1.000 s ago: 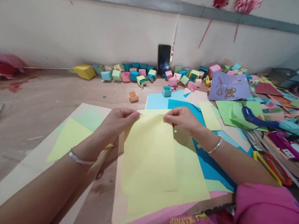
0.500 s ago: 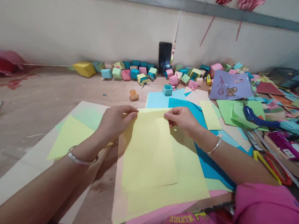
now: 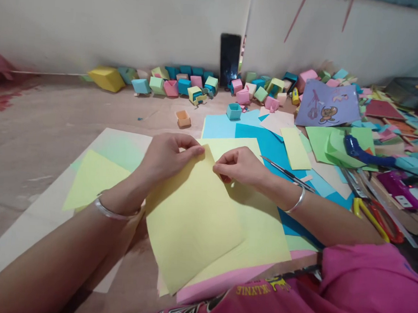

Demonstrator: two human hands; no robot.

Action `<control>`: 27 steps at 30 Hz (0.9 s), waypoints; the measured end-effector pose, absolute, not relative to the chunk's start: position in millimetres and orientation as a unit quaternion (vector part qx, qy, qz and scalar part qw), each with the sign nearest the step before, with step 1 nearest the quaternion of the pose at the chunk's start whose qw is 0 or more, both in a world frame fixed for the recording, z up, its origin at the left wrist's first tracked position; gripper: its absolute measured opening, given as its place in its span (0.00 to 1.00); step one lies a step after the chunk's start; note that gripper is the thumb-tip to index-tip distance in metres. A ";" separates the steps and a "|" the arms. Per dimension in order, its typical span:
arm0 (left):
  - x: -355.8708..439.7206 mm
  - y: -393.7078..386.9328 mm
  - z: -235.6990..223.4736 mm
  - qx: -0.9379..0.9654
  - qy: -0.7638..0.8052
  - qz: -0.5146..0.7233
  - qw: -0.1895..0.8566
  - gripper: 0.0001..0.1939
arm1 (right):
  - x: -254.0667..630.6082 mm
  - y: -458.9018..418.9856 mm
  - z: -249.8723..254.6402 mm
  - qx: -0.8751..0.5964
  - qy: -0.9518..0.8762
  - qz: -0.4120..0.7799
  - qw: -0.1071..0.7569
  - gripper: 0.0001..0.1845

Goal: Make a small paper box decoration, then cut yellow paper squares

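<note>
A sheet of yellow paper [image 3: 191, 217] is held up at its far edge, turned at a slant. My left hand [image 3: 171, 156] pinches that edge near the top corner, thumb in front. My right hand [image 3: 242, 165] pinches the sheet's right side a little lower down, fingers curled. Under it lies a larger pale yellow sheet [image 3: 261, 235], with a pink sheet [image 3: 230, 278] sticking out below. Blue paper [image 3: 255, 140] spreads beyond my right hand. A pen [image 3: 287, 173] lies on the blue paper beside my right wrist.
Several small folded paper boxes [image 3: 183, 86] line the wall, with a phone [image 3: 229, 58] standing among them. An orange box [image 3: 183, 118] and a teal box [image 3: 234, 111] sit closer. At right are a glue gun [image 3: 367, 154], scissors [image 3: 371, 218] and paper scraps. White paper [image 3: 42, 222] lies left.
The yellow sheet has turned and its lower end has swung left. My right hand has moved left along it, closer to my left hand. The pen has come into view.
</note>
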State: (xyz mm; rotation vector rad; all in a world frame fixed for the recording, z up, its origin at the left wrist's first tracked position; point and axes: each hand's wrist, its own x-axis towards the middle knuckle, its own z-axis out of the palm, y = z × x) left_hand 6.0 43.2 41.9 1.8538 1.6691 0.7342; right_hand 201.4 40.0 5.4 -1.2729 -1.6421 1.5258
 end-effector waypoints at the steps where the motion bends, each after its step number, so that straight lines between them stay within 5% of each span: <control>1: 2.5 44.5 46.2 0.670 0.633 0.284 0.263 0.11 | 201.0 38.8 4.5 -0.469 -0.613 0.576 0.270 0.07; 14: -63.6 68.6 74.8 0.577 0.680 0.417 0.175 0.13 | 200.7 28.5 7.0 -0.466 -0.600 0.614 0.213 0.04; 22: -60.7 69.1 72.4 0.573 0.668 0.421 0.222 0.12 | 213.9 26.3 37.8 -0.447 -0.693 0.550 0.130 0.04; 27: -64.0 72.8 68.6 0.551 0.628 0.476 0.276 0.12 | 228.2 33.4 55.3 -0.459 -0.720 0.498 0.151 0.04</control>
